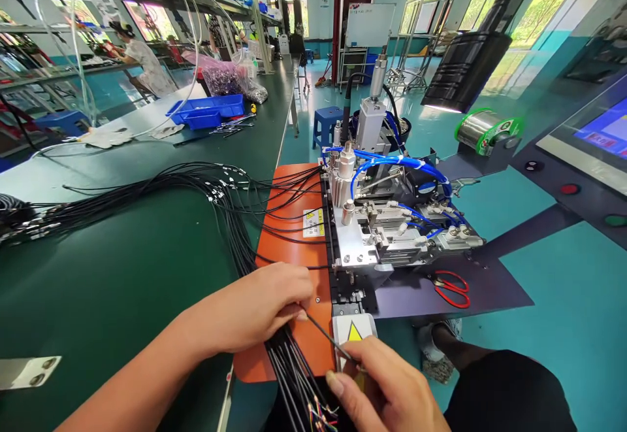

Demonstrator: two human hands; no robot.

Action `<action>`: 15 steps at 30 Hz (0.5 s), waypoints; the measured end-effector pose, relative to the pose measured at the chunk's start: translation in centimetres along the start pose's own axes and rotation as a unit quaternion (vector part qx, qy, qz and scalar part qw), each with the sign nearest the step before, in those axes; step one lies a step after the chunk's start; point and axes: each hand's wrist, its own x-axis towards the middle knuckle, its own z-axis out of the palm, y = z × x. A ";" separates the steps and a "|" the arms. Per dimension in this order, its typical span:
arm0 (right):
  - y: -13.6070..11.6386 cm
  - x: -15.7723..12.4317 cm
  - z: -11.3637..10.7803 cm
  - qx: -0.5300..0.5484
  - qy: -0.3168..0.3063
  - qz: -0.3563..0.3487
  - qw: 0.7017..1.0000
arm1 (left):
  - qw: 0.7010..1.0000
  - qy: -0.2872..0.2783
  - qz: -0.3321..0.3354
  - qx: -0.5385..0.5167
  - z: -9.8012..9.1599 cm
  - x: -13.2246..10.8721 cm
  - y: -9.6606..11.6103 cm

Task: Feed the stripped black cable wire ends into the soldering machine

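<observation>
A single black cable [321, 329] stretches between my two hands over the front of the orange plate [294, 249]. My left hand [274, 301] is closed on it above the plate, knuckles up. Nearer to me, my right hand [386, 386] pinches the same cable close to its end between thumb and forefinger. Below my left hand, a bundle of black cables [289, 366] hangs over the plate's front edge, with thin coloured wires at their stripped ends. Other black cables run across the plate into the metal machine [357, 229] on the right.
Red-handled scissors [453, 288] lie on the machine's dark base. A solder spool [484, 131], a black lamp-like head [465, 69] and a control panel [578, 170] stand right. Cables, a blue tray [208, 113] and white gloves [105, 136] lie on the left bench. A person [142, 59] sits far left.
</observation>
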 end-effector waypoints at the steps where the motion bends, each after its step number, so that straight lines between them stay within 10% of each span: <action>1: -0.1 0.3 -0.6 0.016 0.011 0.011 1.000 | 1.000 0.007 -0.001 -0.005 0.3 0.2 0.3; 10: 1.7 2.4 -2.9 0.098 0.076 0.149 0.981 | 0.976 0.206 0.050 -0.049 7.8 3.0 1.7; 15: 2.5 1.8 -2.3 0.129 0.095 0.187 0.969 | 0.975 0.214 0.053 -0.034 8.8 3.3 1.4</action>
